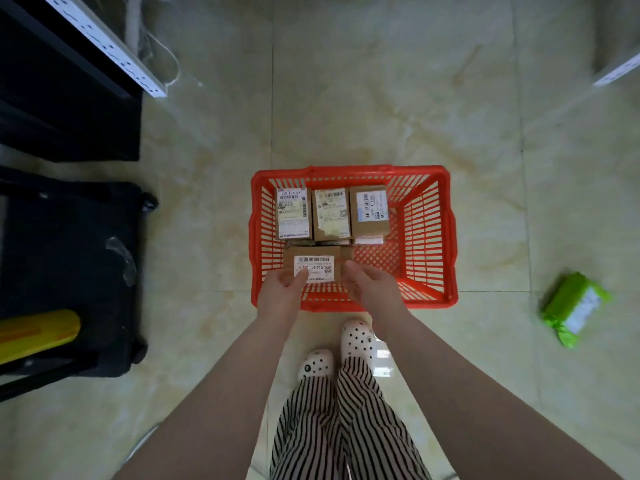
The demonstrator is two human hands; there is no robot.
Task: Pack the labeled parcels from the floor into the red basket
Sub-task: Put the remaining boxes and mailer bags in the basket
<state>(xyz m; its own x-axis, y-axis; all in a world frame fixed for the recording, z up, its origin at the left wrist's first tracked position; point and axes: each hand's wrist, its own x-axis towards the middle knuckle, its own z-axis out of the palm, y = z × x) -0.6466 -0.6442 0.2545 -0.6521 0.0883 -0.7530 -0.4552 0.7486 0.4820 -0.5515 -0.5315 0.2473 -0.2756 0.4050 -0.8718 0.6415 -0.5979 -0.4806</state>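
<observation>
The red basket (433, 237) stands on the tiled floor in front of my feet. Three labeled cardboard parcels (331, 213) lie side by side along its far left part. A fourth brown parcel with a white barcode label (317, 263) sits in the near left corner, held from both sides. My left hand (282, 289) grips its left edge, thumb on the label. My right hand (370, 284) holds its right edge. A green wrapped parcel with a white label (575, 308) lies on the floor to the right of the basket.
A black wheeled case (69, 271) with a yellow object (34, 332) on it stands at the left. Dark shelving with a white perforated rail (107, 43) fills the upper left. Another white rail (618, 69) shows at the upper right. Bare floor tiles surround the basket.
</observation>
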